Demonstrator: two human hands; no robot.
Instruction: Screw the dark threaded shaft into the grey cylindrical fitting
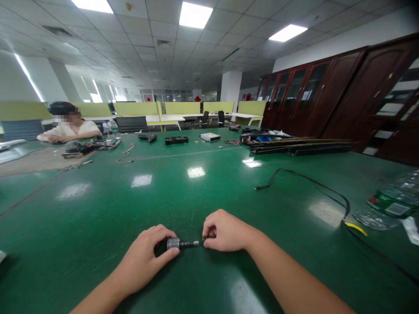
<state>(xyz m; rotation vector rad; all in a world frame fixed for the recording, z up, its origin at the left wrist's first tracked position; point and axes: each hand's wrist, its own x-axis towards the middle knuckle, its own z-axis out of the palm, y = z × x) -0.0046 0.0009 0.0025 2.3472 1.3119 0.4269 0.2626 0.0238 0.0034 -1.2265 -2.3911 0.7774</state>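
Both my hands rest low on the green table (203,192), near its front edge. My left hand (145,255) is closed around a small grey metal cylinder (173,243) that has a thin dark shaft (190,244) pointing to the right. My right hand (225,231) is closed in a pinch at the far tip of that shaft, on a small dark part I cannot make out. The piece lies just above the table top between the two hands.
A black cable (304,179) runs across the table to the right, beside a plastic bottle (389,203). Long black rails (294,146), a white box (210,137) and tools lie farther back. Another person (70,126) sits at the far left.
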